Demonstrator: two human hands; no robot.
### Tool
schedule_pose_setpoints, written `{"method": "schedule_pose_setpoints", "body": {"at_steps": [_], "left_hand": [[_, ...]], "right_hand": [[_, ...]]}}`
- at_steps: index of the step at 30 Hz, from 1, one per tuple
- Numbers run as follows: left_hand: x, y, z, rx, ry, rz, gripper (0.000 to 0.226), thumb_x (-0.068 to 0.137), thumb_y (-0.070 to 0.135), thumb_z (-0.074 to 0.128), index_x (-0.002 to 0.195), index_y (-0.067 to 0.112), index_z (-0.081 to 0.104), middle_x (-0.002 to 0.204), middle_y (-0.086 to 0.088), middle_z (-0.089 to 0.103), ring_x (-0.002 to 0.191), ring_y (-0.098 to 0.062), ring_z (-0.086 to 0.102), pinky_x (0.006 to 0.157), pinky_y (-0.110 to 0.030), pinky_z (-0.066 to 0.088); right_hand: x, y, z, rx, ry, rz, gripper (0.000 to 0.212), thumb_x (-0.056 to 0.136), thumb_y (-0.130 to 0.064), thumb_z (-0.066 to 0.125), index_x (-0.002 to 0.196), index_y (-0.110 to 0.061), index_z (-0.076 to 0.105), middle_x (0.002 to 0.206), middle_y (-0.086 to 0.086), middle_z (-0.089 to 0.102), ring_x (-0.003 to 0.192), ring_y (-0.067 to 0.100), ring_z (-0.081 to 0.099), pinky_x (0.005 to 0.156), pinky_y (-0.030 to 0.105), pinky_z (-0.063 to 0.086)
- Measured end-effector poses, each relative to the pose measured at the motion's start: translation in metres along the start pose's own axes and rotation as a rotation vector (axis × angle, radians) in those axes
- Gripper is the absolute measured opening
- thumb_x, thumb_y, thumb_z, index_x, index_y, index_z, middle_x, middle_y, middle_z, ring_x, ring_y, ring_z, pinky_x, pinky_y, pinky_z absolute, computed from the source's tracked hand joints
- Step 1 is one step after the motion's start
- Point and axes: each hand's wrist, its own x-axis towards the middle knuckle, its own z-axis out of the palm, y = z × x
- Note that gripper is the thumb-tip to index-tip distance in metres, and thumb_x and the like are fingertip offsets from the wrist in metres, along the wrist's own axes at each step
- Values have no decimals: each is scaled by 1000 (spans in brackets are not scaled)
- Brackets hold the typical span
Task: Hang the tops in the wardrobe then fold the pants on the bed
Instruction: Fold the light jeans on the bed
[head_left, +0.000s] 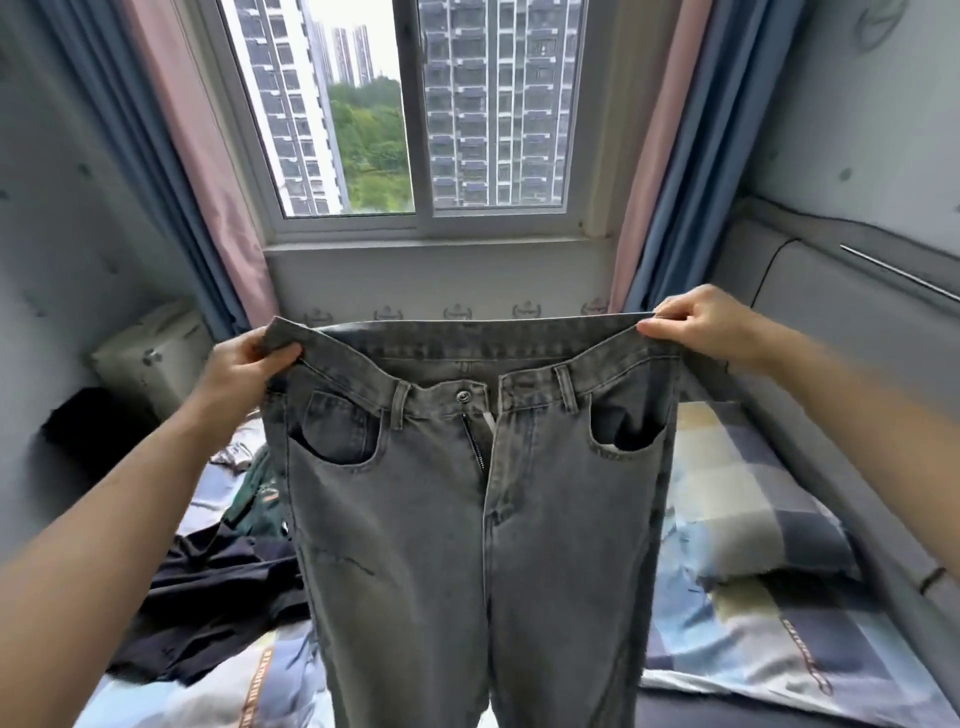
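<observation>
Grey jeans (467, 499), front side toward the camera, held up by the waistband in front of the window (410, 109) and above the bed (737, 649). The left hand (244, 369) grips the left end of the waistband, thumb laid over the denim and fingers curled behind it; the right hand (701, 325) pinches the right end between thumb and curled fingers. The waistband is stretched nearly level between the two hands, sagging slightly at the middle, where the metal button (463, 396) is fastened and the fly below it hangs partly open. Both legs hang straight down and leave the view at the lower edge. On the bed, left of the jeans, lie a dark crumpled garment (218, 597) and a green one (260, 493); right of the jeans lies a checked pillow (748, 499). Blue and pink curtains (171, 156) flank the window.
</observation>
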Motion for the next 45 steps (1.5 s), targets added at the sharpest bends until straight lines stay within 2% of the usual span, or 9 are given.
{"method": "schedule_pose_setpoints", "body": {"at_steps": [4, 9, 14, 21, 27, 33, 37, 42, 45], "left_hand": [[56, -46, 3, 67, 106, -35, 15, 92, 7, 63, 83, 19, 67, 67, 18, 71, 67, -2, 62, 63, -14, 53], [117, -118, 3, 49, 60, -141, 9, 92, 10, 64, 96, 17, 67, 95, -3, 69, 92, -22, 60, 79, -36, 49], [149, -203, 13, 122, -66, -318, 18, 96, 5, 56, 109, 12, 66, 87, 3, 70, 77, -14, 64, 70, -25, 53], [151, -296, 23, 204, -137, -570, 18, 99, 7, 52, 109, 13, 65, 88, -4, 66, 67, -6, 64, 58, -20, 50], [171, -341, 39, 330, -129, -581, 19, 101, 8, 48, 103, 11, 66, 94, -13, 64, 78, -20, 56, 64, -33, 51], [241, -381, 96, -16, 236, -643, 18, 104, 18, 45, 103, 14, 63, 101, -7, 60, 89, -25, 64, 59, -35, 62], [343, -415, 131, -46, 275, -547, 13, 103, 14, 46, 100, 7, 56, 97, -7, 55, 86, -24, 60, 53, -32, 60], [459, -460, 165, 123, 290, -248, 23, 99, 8, 49, 121, 15, 53, 112, -8, 59, 108, -23, 54, 87, -36, 56], [474, -501, 171, 527, 37, -39, 78, 90, 13, 64, 151, 30, 19, 156, -11, 27, 143, -19, 26, 117, -28, 21]], "right_hand": [[44, 12, 35, -244, 92, 13, 35, 94, -37, 55, 81, -8, 69, 72, 10, 65, 74, 28, 58, 69, 36, 43], [96, 37, 87, -155, 64, 102, 33, 95, -35, 56, 70, -13, 59, 65, 3, 57, 66, 20, 53, 63, 34, 38], [128, 82, 151, -135, -75, 179, 45, 87, -42, 64, 61, -15, 40, 56, -4, 43, 52, 10, 40, 51, 23, 29], [155, 138, 216, -61, -404, 306, 21, 84, -32, 71, 84, -18, 56, 70, -1, 61, 59, 10, 58, 56, 23, 46], [191, 170, 265, -30, -334, 367, 11, 92, -17, 63, 93, -16, 52, 62, 6, 57, 47, 21, 60, 46, 26, 46], [277, 202, 295, 757, -190, 643, 11, 100, -22, 50, 99, -11, 52, 100, 15, 60, 79, 39, 72, 55, 38, 59], [374, 234, 326, 792, 46, 614, 11, 101, -14, 46, 90, -12, 43, 87, 12, 50, 62, 34, 71, 50, 33, 59], [500, 286, 368, 563, 268, 475, 13, 96, -14, 56, 105, -10, 47, 103, 10, 52, 98, 29, 60, 60, 36, 61], [529, 324, 405, 579, 147, 478, 67, 93, -10, 57, 146, -23, 17, 137, 1, 36, 109, 17, 50, 81, 39, 55]]}}
